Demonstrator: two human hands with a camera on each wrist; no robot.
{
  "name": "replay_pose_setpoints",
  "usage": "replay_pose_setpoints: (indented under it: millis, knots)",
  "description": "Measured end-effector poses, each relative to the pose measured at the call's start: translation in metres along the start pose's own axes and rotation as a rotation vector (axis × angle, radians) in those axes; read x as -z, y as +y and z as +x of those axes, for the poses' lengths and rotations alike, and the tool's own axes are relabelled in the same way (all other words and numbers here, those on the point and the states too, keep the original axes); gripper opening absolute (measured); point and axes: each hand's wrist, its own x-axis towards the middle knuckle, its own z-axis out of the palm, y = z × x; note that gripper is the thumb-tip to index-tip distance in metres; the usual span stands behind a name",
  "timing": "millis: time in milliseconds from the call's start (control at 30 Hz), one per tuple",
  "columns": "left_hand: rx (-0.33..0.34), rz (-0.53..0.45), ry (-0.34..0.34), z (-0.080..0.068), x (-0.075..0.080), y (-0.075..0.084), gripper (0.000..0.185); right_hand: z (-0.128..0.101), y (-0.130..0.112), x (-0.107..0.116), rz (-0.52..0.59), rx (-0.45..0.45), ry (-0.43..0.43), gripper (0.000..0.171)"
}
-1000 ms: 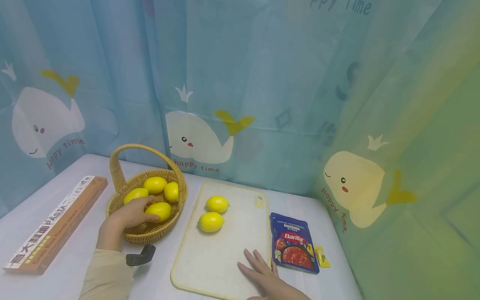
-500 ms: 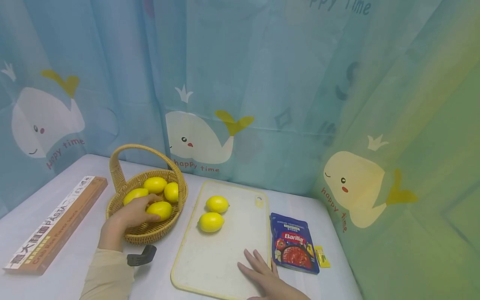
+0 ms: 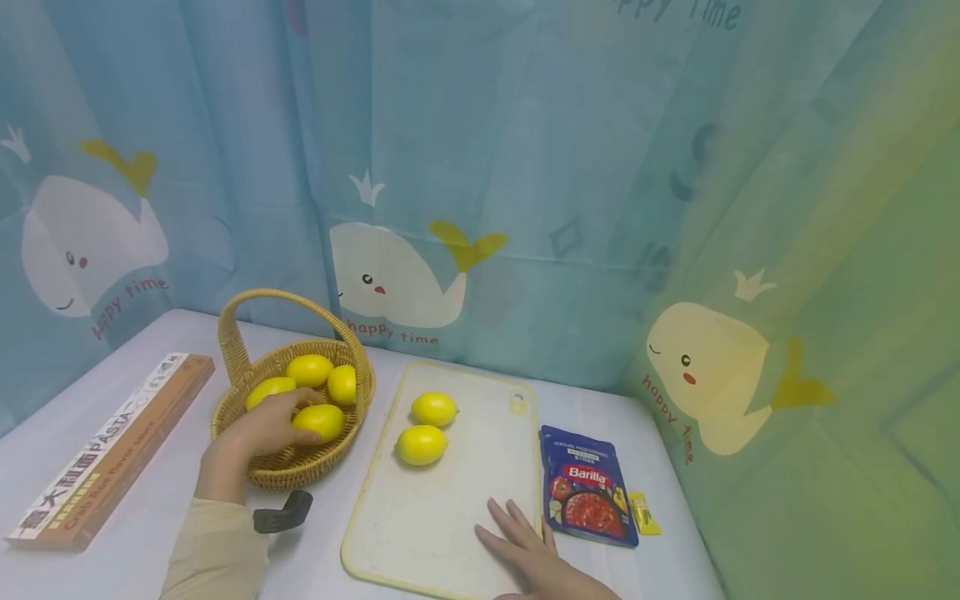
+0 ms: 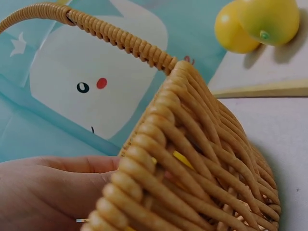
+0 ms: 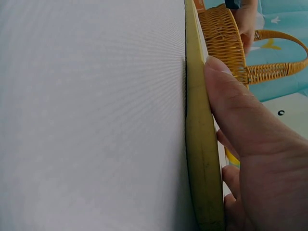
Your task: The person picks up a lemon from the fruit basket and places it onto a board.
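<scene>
In the head view my left hand (image 3: 270, 423) reaches over the near rim of a wicker basket (image 3: 288, 477) and grips a yellow lemon (image 3: 321, 423), thumb on its near side. Several other lemons lie around it in the basket. The left wrist view shows the hand (image 4: 57, 187) mostly hidden behind the woven wall (image 4: 202, 149), so the fingertips are out of sight there. My right hand (image 3: 531, 552) rests with spread fingers on the lower right of a white cutting board (image 3: 442, 529). Two lemons, a rear one (image 3: 435, 409) and a front one (image 3: 422, 445), lie on this board.
A long pasta box (image 3: 120, 450) lies left of the basket, whose tall handle (image 3: 300, 298) arches over it. Right of the board are a blue Barilla sauce pouch (image 3: 588, 487) and a small yellow packet (image 3: 643, 513). A whale-print curtain (image 3: 525, 208) hangs behind the table.
</scene>
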Motion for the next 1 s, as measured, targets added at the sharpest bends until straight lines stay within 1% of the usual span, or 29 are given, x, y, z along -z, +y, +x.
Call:
replay_pose_setpoints:
  millis: [100,300,433,733,1000]
  knots:
    - [-0.033,0.007,0.011,-0.002,0.002,0.002,0.054,0.0,0.0,0.0,0.007,-0.004,-0.005,0.074]
    - [-0.076,0.018,0.034,-0.005,0.007,0.006,0.048,0.0,0.0,-0.001,0.0,-0.006,-0.008,0.074]
    - [-0.085,0.027,0.042,-0.007,0.012,0.011,0.045,0.0,-0.002,0.001,0.009,-0.007,-0.006,0.074]
    - [-0.087,0.069,0.059,-0.019,0.024,0.032,0.05,-0.001,-0.003,0.003,0.004,0.02,0.002,0.073]
    - [-0.089,0.073,0.064,-0.026,0.03,0.046,0.05,-0.001,-0.002,0.002,0.011,0.004,-0.006,0.074]
